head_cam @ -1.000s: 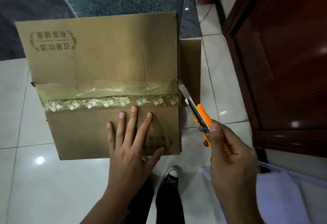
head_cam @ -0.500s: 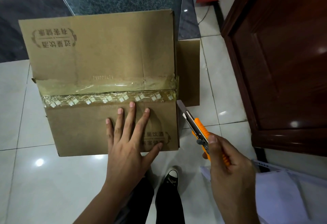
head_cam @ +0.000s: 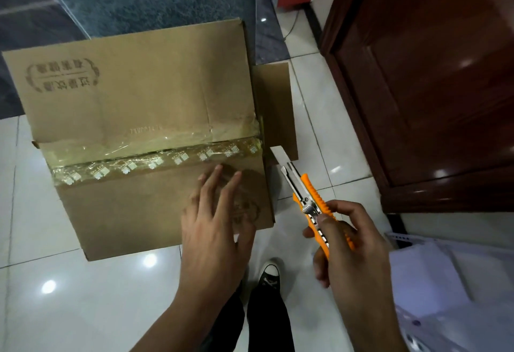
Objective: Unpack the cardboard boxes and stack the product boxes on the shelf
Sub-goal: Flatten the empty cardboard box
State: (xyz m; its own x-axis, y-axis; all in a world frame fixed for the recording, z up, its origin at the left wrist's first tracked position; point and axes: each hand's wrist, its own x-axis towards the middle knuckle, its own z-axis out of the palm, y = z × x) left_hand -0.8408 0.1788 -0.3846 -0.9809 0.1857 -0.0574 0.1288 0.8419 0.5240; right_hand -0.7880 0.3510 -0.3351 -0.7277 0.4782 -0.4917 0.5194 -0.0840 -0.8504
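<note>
**Carton sealed, blade out**

The brown cardboard carton (head_cam: 144, 118) sits taped shut on the glossy white floor tiles (head_cam: 55, 310) — unpacking looks barely begun, with no product boxes or shelf in view. The left hand (head_cam: 214, 229) lies flat-fingered on its near flap. Just right of it, the right hand (head_cam: 347, 243) grips an orange utility knife (head_cam: 306, 198), blade beside the tape seam (head_cam: 155, 162). Further right stands a dark wooden door (head_cam: 434, 87).

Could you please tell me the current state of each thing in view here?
Cardboard box: closed, flaps taped.
Tape: intact along the seam.
Utility knife: blade extended, beside the box's right edge.
Left hand: fingers straight, over the box.
Right hand: grips the knife.
</note>
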